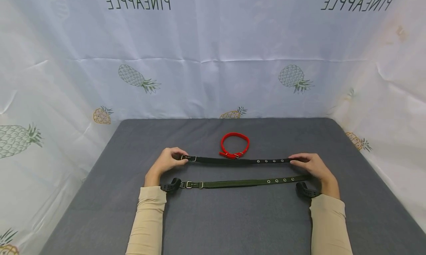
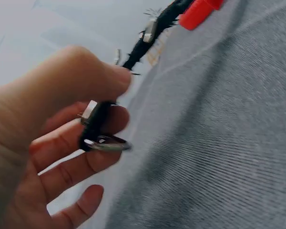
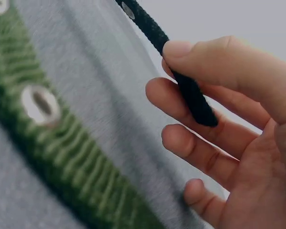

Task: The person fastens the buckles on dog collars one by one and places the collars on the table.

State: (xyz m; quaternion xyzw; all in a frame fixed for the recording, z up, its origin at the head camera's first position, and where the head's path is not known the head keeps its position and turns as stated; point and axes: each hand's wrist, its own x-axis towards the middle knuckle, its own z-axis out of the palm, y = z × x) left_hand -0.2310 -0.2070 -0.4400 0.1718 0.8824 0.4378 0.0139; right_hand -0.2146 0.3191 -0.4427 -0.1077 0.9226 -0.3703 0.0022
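A black collar with a metal buckle and eyelets stretches straight between both hands. My left hand pinches its buckle end between thumb and forefinger; a metal ring hangs there in the left wrist view. At the other end, my right hand pinches the eyelet tip, and the strap's tail crosses the fingers in the right wrist view. Nearer the person, a green collar lies stretched out, its eyelet end partly behind the right wrist. Beyond the black collar sits a red collar, fastened in a loop.
The things lie on a grey cloth-covered table. Behind it and at both sides hangs a white curtain printed with pineapples. Black wrist devices are worn on both arms.
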